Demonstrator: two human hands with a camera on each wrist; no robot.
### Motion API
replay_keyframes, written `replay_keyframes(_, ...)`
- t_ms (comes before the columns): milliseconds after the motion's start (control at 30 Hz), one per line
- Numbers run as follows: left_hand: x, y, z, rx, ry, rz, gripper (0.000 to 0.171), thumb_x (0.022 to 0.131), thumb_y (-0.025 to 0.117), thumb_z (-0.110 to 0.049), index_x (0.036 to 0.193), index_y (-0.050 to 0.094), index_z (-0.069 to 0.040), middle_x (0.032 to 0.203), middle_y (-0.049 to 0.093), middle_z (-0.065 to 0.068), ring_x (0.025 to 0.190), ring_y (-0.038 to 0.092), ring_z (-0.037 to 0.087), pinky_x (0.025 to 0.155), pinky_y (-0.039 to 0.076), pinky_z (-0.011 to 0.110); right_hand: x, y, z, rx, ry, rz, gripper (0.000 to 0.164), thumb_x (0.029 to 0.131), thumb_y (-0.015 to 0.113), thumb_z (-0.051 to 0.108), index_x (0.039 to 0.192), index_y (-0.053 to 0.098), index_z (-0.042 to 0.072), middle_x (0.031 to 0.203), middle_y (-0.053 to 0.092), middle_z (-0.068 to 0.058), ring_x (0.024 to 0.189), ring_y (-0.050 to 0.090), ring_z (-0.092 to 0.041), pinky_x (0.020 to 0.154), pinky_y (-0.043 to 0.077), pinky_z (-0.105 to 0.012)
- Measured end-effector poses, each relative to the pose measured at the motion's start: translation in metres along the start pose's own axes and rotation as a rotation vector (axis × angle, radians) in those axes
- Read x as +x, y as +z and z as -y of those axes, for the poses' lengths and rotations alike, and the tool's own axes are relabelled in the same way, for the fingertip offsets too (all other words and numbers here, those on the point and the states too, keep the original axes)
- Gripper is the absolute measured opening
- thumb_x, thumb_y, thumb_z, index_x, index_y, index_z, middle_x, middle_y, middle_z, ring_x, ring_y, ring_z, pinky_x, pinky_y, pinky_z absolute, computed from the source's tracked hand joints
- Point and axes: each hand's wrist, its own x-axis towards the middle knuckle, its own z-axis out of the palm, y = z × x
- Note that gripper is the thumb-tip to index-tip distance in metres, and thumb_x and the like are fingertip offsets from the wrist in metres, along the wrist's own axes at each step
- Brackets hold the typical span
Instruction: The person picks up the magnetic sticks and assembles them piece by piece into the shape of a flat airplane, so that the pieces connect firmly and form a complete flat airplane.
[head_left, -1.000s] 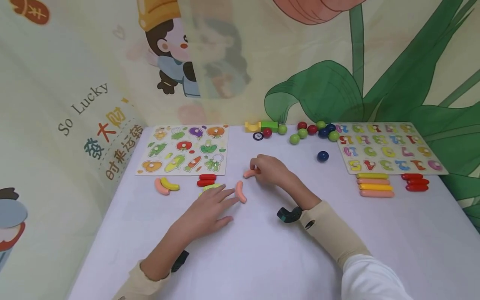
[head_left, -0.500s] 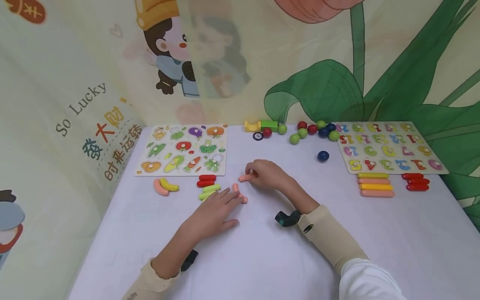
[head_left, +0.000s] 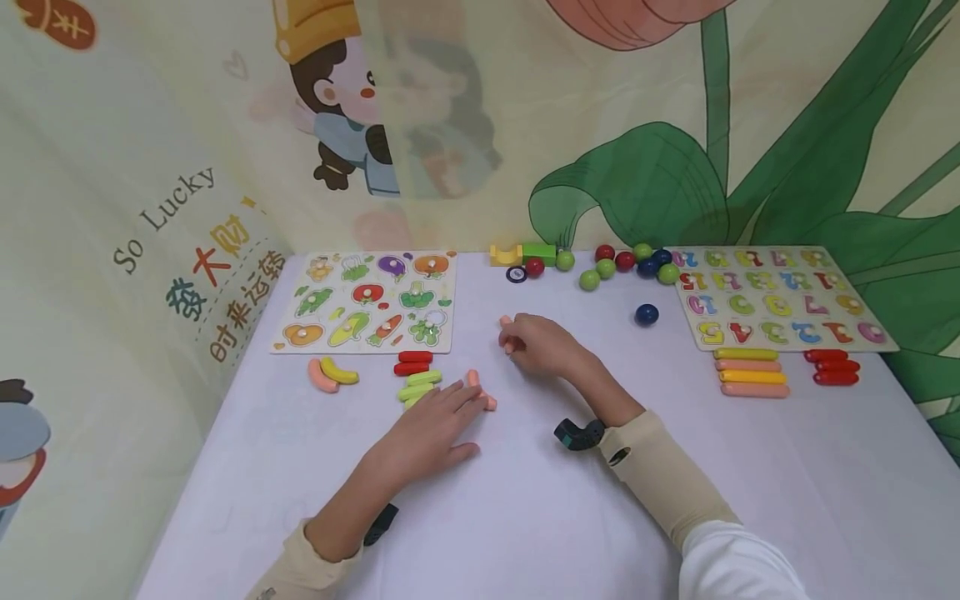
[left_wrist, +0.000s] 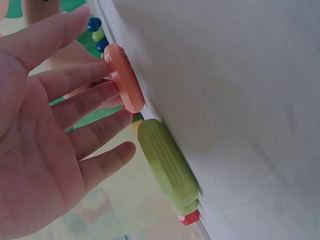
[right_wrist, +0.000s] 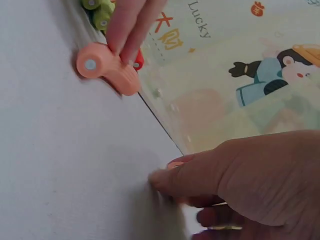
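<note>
My left hand (head_left: pixel 435 429) reaches out with straight fingers, and its fingertips touch a curved pink sausage-like piece (head_left: pixel 473 379) on the table. The left wrist view shows those fingertips against the same pink piece (left_wrist: pixel 125 77), in line with a light green ribbed piece (left_wrist: pixel 167 160). To the right, my right hand (head_left: pixel 543 346) pinches another pink piece (head_left: pixel 506 320) between thumb and fingers. Most of this one is hidden by the hand. Several light green pieces (head_left: pixel 423 377) lie just beyond the left fingers, with two red pieces (head_left: pixel 414 357) behind them.
A vegetable puzzle board (head_left: pixel 360 304) lies at back left, a number board (head_left: pixel 780 296) at back right. Several coloured balls (head_left: pixel 606 268) and a yellow-green block pair (head_left: pixel 523 254) sit along the back. Pink and yellow curved pieces (head_left: pixel 339 370) lie left; coloured sticks (head_left: pixel 752 377) lie right.
My right hand moved its pink piece leftward, then back to the right, and turned it to point away. My left hand shifted slightly right, its fingertips coming onto the other pink piece.
</note>
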Motion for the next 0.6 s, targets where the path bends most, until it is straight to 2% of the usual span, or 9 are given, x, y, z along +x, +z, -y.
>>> replay_keyframes(67, 0.000, 0.000, 0.000, -0.006, -0.004, 0.005, 0.068, 0.078, 0.068, -0.039, 0.135, 0.042, -0.014, 0.141, 0.035, 0.005, 0.130, 0.028, 0.023, 0.100, 0.029, 0.045, 0.000, -0.002, -0.002, -0.029, -0.013, -0.022, 0.011, 0.078, 0.071, 0.019, 0.089, 0.070, 0.018, 0.086, 0.050, 0.003, 0.081, 0.043, -0.014, 0.069, 0.040, -0.027)
replay_keyframes(167, 0.001, 0.001, -0.001, -0.024, -0.003, 0.015, 0.068, 0.078, 0.068, -0.039, 0.136, 0.041, -0.014, 0.141, 0.035, 0.004, 0.131, 0.027, 0.023, 0.101, 0.028, 0.045, 0.001, -0.004, -0.003, -0.011, -0.111, -0.009, 0.012, 0.080, 0.070, 0.023, 0.091, 0.072, 0.020, 0.092, 0.054, 0.004, 0.086, 0.041, -0.014, 0.072, 0.038, -0.028)
replay_keyframes(233, 0.001, 0.001, -0.001, -0.032, 0.003, 0.024, 0.068, 0.079, 0.067, -0.039, 0.136, 0.040, -0.014, 0.142, 0.034, 0.004, 0.131, 0.027, 0.023, 0.101, 0.027, 0.046, 0.002, -0.003, -0.003, 0.053, -0.193, 0.023, 0.016, 0.083, 0.066, 0.021, 0.097, 0.071, 0.017, 0.092, 0.058, 0.005, 0.086, 0.043, -0.014, 0.073, 0.038, -0.028)
replay_keyframes(300, 0.001, 0.001, -0.001, -0.032, 0.006, 0.030, 0.068, 0.079, 0.067, -0.039, 0.137, 0.040, -0.014, 0.142, 0.033, 0.003, 0.131, 0.027, 0.023, 0.101, 0.027, 0.046, 0.004, -0.001, -0.003, 0.120, -0.238, 0.047, 0.021, 0.085, 0.063, 0.021, 0.104, 0.069, 0.014, 0.090, 0.061, 0.006, 0.084, 0.047, -0.013, 0.073, 0.040, -0.027)
replay_keyframes(367, 0.001, 0.002, -0.001, -0.028, 0.009, 0.036, 0.069, 0.079, 0.067, -0.039, 0.137, 0.040, -0.014, 0.143, 0.033, 0.003, 0.130, 0.027, 0.024, 0.101, 0.028, 0.046, 0.005, 0.003, -0.003, 0.192, -0.229, 0.055, 0.023, 0.086, 0.062, 0.023, 0.106, 0.066, 0.013, 0.086, 0.061, 0.007, 0.080, 0.049, -0.011, 0.071, 0.042, -0.025)
replay_keyframes(467, 0.000, 0.001, -0.001, -0.031, 0.007, 0.042, 0.069, 0.079, 0.067, -0.040, 0.137, 0.039, -0.014, 0.143, 0.033, 0.003, 0.130, 0.028, 0.024, 0.101, 0.028, 0.046, 0.008, 0.009, -0.006, 0.254, -0.180, 0.028, 0.018, 0.086, 0.062, 0.026, 0.100, 0.065, 0.014, 0.083, 0.059, 0.008, 0.075, 0.050, -0.009, 0.069, 0.044, -0.023)
replay_keyframes(533, 0.000, 0.000, -0.001, -0.031, 0.008, 0.043, 0.069, 0.079, 0.067, -0.039, 0.137, 0.039, -0.014, 0.143, 0.033, 0.003, 0.130, 0.029, 0.024, 0.101, 0.028, 0.046, 0.009, 0.012, -0.010, 0.239, -0.160, -0.013, 0.012, 0.086, 0.062, 0.026, 0.093, 0.065, 0.016, 0.084, 0.057, 0.008, 0.077, 0.051, -0.008, 0.071, 0.045, -0.024)
replay_keyframes(600, 0.000, 0.000, -0.001, -0.032, 0.008, 0.040, 0.069, 0.079, 0.067, -0.039, 0.137, 0.039, -0.014, 0.143, 0.033, 0.003, 0.130, 0.029, 0.024, 0.101, 0.028, 0.046, 0.010, 0.012, -0.015, 0.177, -0.147, -0.069, 0.012, 0.087, 0.060, 0.027, 0.090, 0.067, 0.018, 0.090, 0.057, 0.007, 0.084, 0.050, -0.009, 0.076, 0.044, -0.026)
